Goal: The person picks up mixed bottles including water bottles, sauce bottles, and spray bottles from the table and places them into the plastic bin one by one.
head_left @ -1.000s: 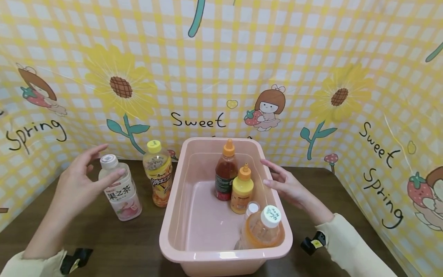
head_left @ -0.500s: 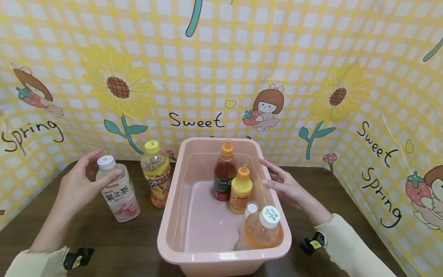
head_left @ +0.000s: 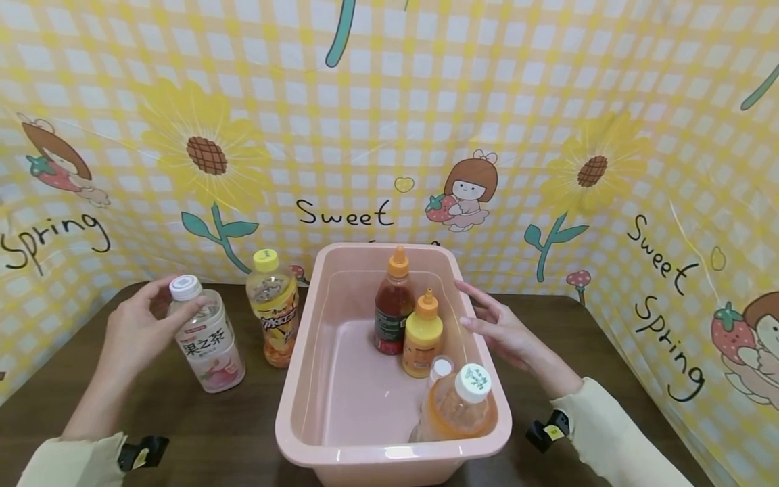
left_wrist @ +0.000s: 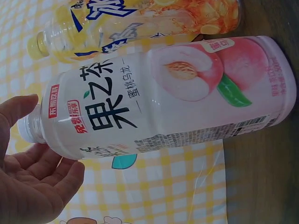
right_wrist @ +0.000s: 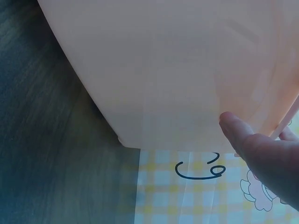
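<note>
My left hand [head_left: 141, 326] is around the neck of a peach oolong tea bottle [head_left: 213, 355], thumb in front and fingers behind. In the left wrist view the fingers are loosely bent beside the white cap [left_wrist: 31, 127]; firm contact cannot be made out. The bottle stands upright on the table. Beside it is a lemon iced tea bottle [head_left: 275, 325] with a yellow cap. My right hand [head_left: 510, 333] rests its extended fingertips at the right rim of a pink plastic bin [head_left: 341, 406]; in the right wrist view the thumb [right_wrist: 238, 128] lies by the bin's outer wall.
Inside the bin, along its right side, stand a red sauce bottle [head_left: 392, 308], a yellow squeeze bottle [head_left: 422, 341], a small white-capped container [head_left: 442, 366] and an orange drink bottle [head_left: 453, 409]. A checkered cloth [head_left: 353, 128] hangs behind the dark wooden table [head_left: 201, 433].
My left hand has moved slightly right and down, closer around the peach tea bottle's neck. My right hand stays at the bin rim. The view has shifted slightly.
</note>
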A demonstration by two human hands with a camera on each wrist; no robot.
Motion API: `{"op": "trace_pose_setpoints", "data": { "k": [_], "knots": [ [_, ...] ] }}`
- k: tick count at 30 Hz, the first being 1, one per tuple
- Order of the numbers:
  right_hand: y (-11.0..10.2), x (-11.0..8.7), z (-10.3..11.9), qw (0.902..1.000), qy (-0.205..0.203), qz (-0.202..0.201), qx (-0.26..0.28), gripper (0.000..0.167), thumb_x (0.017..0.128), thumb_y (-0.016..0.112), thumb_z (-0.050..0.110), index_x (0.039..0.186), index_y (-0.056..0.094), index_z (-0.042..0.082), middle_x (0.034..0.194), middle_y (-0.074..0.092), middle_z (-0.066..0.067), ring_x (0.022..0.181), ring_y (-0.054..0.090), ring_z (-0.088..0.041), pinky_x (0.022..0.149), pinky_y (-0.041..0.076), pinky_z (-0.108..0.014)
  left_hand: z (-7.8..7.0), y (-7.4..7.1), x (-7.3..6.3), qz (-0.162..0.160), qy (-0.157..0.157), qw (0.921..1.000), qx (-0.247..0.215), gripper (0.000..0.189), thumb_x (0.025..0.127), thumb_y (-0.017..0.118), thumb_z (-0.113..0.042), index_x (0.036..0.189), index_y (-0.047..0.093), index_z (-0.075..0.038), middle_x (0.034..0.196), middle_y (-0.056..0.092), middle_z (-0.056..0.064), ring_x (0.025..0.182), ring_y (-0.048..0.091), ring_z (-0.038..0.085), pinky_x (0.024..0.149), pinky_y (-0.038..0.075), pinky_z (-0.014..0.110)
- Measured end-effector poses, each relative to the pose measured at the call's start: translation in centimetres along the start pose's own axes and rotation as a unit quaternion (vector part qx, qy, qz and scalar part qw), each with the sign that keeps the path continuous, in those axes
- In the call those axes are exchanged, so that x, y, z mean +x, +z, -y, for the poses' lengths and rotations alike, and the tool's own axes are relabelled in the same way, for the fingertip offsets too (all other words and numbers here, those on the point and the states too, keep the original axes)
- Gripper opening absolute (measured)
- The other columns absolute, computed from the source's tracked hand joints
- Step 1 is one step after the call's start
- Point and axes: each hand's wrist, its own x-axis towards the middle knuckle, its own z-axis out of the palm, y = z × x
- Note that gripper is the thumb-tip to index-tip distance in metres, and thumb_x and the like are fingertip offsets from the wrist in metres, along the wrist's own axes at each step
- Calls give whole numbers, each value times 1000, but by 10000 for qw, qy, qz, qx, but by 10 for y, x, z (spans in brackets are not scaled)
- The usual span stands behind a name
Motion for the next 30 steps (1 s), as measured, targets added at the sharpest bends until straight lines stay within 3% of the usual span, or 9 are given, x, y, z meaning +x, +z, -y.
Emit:
{"op": "trace_pose_setpoints", "data": {
  "k": [3,14,19,21,26,28,30],
  "knots": [
    [1,-1,0,10000,5,9,21,74,89,59,21,146,13,14,138,23,-33,122,38,-42,88,45,-47,1,0,0,-19,-46,10000,-39,62,84,62,-38,124,48,7,114,53,32,103,50,48,80,39,56],
    [3,-2,0,9999,3,-17,106,73,89,58,19,146,13,14,138,23,-33,120,40,-40,88,45,-47,-1,-6,-3,-65,-191,9997,-114,65,84,63,-40,126,47,7,116,54,31,105,50,48,82,41,55],
    [3,-2,1,9999,32,-53,149,74,88,59,18,146,13,14,137,24,-34,119,42,-39,87,45,-46,-1,-12,-2,-115,-301,9994,-115,65,82,64,-42,127,49,3,118,55,27,105,55,34,76,50,33],
    [3,-2,1,9998,30,-62,167,74,88,59,18,146,13,14,137,23,-34,119,41,-39,87,45,-46,-2,-14,-3,-93,-384,9990,-217,66,82,64,-42,128,48,3,121,53,27,107,54,33,79,49,32],
    [4,-2,1,9997,35,-59,240,74,88,58,17,146,13,14,137,23,-34,118,44,-38,86,46,-47,-5,-19,-5,-182,-586,9963,-607,66,83,64,-40,131,45,1,127,48,28,102,53,2,82,46,16],
    [4,-2,1,9996,37,-46,273,74,89,58,17,146,13,15,137,23,-34,117,44,-38,85,46,-47,-7,-21,-6,-253,-612,9956,-667,66,82,65,-39,131,46,0,127,48,27,93,48,-10,73,42,5],
    [4,-2,1,9995,36,-36,311,74,89,58,16,147,12,15,137,22,-35,117,44,-38,85,46,-47,-10,-22,-8,-239,-638,9949,-745,66,82,65,-39,132,45,-1,129,46,26,96,48,-9,79,42,8]
  ]
}}
